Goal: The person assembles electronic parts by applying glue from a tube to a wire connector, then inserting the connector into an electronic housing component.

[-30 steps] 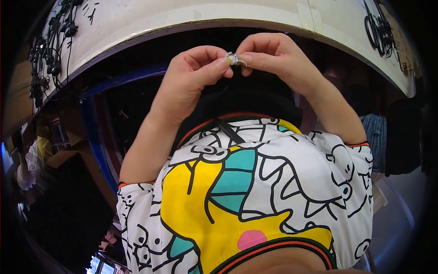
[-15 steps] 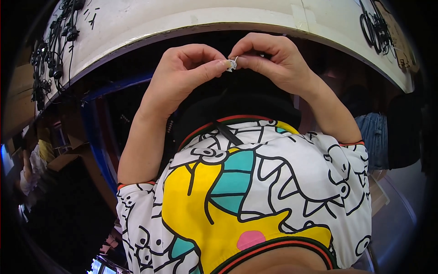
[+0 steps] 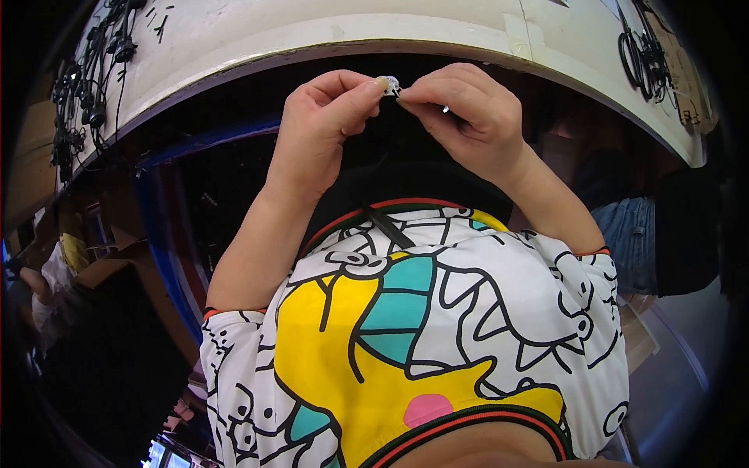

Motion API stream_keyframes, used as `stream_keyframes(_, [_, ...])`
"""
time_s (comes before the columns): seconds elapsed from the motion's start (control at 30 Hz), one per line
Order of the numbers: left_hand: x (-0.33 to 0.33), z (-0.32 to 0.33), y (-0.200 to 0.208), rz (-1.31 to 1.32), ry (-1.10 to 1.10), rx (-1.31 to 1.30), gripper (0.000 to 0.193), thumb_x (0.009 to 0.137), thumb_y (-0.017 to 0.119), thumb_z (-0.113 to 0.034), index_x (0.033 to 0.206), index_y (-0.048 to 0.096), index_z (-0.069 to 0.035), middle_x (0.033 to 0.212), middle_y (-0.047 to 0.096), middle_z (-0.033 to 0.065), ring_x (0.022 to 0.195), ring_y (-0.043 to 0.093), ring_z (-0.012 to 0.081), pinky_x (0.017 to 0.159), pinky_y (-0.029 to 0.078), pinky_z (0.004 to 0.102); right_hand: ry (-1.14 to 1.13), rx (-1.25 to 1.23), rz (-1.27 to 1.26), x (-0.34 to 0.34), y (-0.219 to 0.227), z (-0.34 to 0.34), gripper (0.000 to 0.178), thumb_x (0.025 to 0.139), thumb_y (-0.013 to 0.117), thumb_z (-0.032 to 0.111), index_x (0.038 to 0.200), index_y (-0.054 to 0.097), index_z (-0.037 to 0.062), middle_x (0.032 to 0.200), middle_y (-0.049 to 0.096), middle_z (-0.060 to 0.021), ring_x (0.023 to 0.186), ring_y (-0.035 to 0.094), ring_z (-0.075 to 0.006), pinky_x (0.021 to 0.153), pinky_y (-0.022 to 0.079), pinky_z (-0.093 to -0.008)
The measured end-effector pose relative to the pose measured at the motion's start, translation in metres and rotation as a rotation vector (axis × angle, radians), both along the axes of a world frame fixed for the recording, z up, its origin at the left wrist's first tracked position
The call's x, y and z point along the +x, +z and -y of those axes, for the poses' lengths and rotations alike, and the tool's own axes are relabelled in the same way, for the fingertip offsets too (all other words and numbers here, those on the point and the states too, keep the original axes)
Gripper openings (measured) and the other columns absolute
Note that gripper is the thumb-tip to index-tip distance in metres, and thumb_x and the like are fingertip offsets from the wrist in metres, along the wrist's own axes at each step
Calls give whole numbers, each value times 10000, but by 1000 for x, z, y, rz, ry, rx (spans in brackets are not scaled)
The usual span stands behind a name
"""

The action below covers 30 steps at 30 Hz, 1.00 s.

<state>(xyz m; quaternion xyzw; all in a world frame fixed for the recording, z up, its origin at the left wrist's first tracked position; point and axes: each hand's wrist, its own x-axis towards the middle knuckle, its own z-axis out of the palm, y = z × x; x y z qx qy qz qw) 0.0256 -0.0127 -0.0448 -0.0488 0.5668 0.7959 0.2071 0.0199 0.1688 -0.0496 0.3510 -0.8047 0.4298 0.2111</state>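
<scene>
My left hand (image 3: 320, 129) pinches a small white part (image 3: 392, 83) between thumb and forefinger, just in front of the table edge. The part has tiny dark details, too small to make out. Close against its right side are the fingertips of my right hand (image 3: 477, 109), thumb and forefinger pressed together, with a thin dark bit showing between them and the part. What the right fingers grip is too small to name. A small bright spot (image 3: 445, 109) shows beneath the curled right fingers.
A white table (image 3: 273, 35) curves across the far side. Black cables with connectors (image 3: 97, 101) lie at its left end beside small black pieces (image 3: 161, 27); a coiled black cable (image 3: 632, 58) lies at the right. At far left, another person's arm (image 3: 35, 282) shows near cardboard boxes (image 3: 117, 269).
Both hands have moved slightly away from my body, carrying the white part with them. The left hand has turned more upright, and the right fingertips have shifted along the part.
</scene>
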Motion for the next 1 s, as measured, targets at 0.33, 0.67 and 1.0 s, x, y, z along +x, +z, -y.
stream_keyframes(0.33, [-11,12,14,-6,-30,27,135,754,634,-161,795,631,-32,646,548,-16,559,431,25,502,307,153,8,-27,115,-8,10,10,139,661,642,14,787,600,59,736,604,-55,662,587,-215,598,463,-277])
stream_keyframes(0.67, [6,6,24,-196,-90,-10,95,811,584,-116,849,597,-29,785,582,-5,732,510,49,676,404,179,173,-287,893,7,22,8,89,774,595,47,842,607,-8,706,601,-48,626,562,-86,572,448,-203])
stream_keyframes(1.0, [13,-13,-34,-628,-103,-178,481,754,606,-69,1178,383,-31,1094,447,74,1000,461,149,860,381,275,85,-561,786,4,45,10,80,766,621,77,756,611,-2,830,597,-73,763,550,-113,660,440,-224])
